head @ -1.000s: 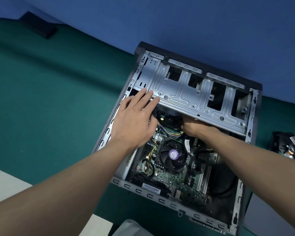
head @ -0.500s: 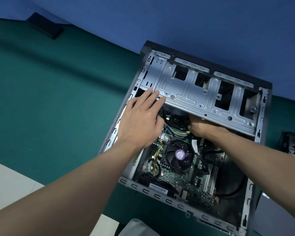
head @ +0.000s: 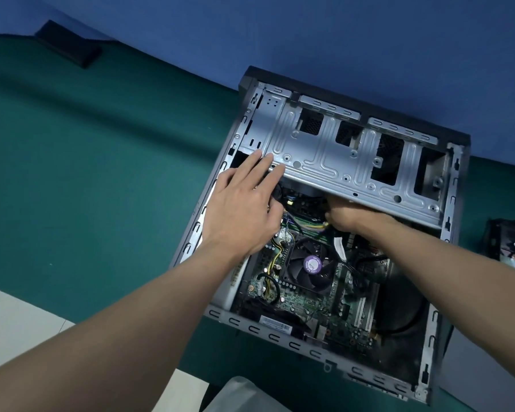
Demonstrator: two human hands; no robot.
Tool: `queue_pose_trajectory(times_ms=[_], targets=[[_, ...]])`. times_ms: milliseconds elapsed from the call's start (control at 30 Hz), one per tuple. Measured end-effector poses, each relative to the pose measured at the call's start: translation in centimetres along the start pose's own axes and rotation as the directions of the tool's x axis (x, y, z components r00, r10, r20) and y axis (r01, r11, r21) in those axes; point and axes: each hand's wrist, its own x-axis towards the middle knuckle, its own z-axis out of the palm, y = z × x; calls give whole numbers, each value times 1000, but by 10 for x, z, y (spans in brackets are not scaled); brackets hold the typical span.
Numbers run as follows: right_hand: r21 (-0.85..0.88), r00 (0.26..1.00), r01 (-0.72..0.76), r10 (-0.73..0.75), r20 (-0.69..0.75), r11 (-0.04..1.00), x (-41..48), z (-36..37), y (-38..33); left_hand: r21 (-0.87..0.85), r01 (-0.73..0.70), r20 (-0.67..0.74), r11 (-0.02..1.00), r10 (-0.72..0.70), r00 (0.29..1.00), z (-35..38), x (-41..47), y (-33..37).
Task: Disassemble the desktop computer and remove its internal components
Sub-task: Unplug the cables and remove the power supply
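Your left hand (head: 244, 209) presses straight fingers on the drive cage (head: 324, 157), likely steadying it. Your right hand (head: 344, 220) reaches beneath the cage; I cannot tell its grip.

Two hands (head: 244, 209) (head: 348, 222), one computer case (head: 292, 343), one cooler fan (head: 309, 266).

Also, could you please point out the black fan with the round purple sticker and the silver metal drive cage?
Black fan with the round purple sticker (head: 312, 264): head view, on the sticker hub.
Silver metal drive cage (head: 324, 165): head view, on its flat top plate.
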Motion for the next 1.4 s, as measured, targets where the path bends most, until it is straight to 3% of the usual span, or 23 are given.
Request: queue_pose_trajectory(times_ms=[67,267,367,433,567,633,700,833,900,1033,1133,1200,1267,1333,1400], targets=[[19,998,-42,41,38,999,4,-6,-4,-6,-2,3,1000,3,1000,0,0,0],[52,991,-6,13,-137,999,-18,8,-9,-9,-6,14,1000,6,1000,-1,-1,0],[60,993,6,1,-116,998,-26,5,-6,-12,-13,24,1000,14,1000,0,1,0],[146,992,-72,86,-94,987,-31,4,-4,-10,-15,33,1000,15,999,0,0,-1],[431,913,-210,334,-233,877,-50,13,-7,-4,-18,50,1000,18,999,1,0,-2],[583,860,-264,461,-219,769,-66,18,-6,-9,-23,45,1000,23,999,1,0,-2],[728,853,-284,511,-106,624,-84,22,-4,-15,-34,39,999,35,999,1,1,-2],[974,882,-178,461,96,137,-125,19,-4,-6,-39,10,999,39,999,0,0,0],[992,882,-104,454,124,-68,-143,11,-4,8,-72,-39,997,72,997,-3,-3,3],[900,892,21,414,179,-435,-167,-9,-5,70,-272,-157,960,280,947,-9,-13,14],[728,897,117,386,214,-675,-178,-27,-3,-83,-372,-114,924,362,925,-15,-25,43],[577,896,191,381,227,-794,-186,-39,0,-287,-286,93,914,324,941,-17,-35,66],[447,901,241,369,226,-862,-195,-51,4,-451,-103,332,887,274,903,-14,-44,85],[371,914,267,356,194,-889,-206,-60,9,-534,-25,386,845,270,882,-12,-48,102],[401,918,280,365,153,-872,-215,-64,14,-586,32,340,809,210,917,-18,-46,118]])
